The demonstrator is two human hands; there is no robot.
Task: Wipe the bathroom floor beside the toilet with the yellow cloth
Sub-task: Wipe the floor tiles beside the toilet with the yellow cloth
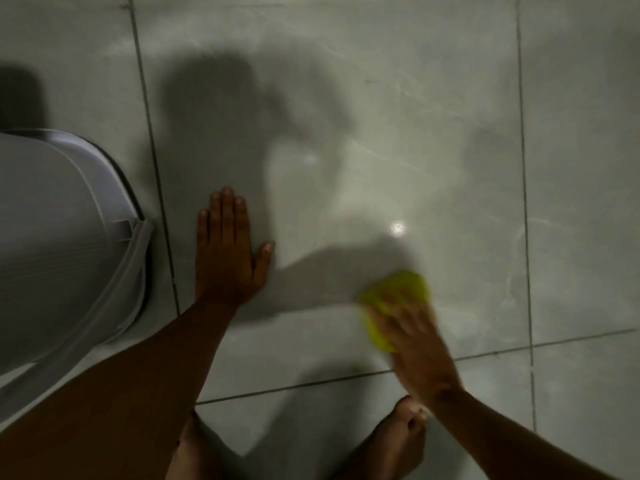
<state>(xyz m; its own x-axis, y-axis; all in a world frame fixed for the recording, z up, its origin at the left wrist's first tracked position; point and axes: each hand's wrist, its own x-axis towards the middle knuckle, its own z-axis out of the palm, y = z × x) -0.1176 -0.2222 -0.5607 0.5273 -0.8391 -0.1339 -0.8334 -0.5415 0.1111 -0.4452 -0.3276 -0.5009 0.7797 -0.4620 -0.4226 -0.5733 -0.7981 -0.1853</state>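
Note:
The yellow cloth (398, 296) lies bunched on the grey tiled floor (381, 133), right of centre. My right hand (412, 337) presses on top of it and is blurred by motion; its fingers cover the cloth's lower part. My left hand (227, 251) lies flat on the floor with fingers spread, palm down, holding nothing. It rests just right of the white toilet (59, 237), which fills the left edge of the view.
Dark grout lines (524, 202) divide the glossy tiles. A bright light reflection (397, 227) shines just above the cloth. My bare feet (391, 441) stand at the bottom edge. Shadows of my arms fall across the floor in the middle.

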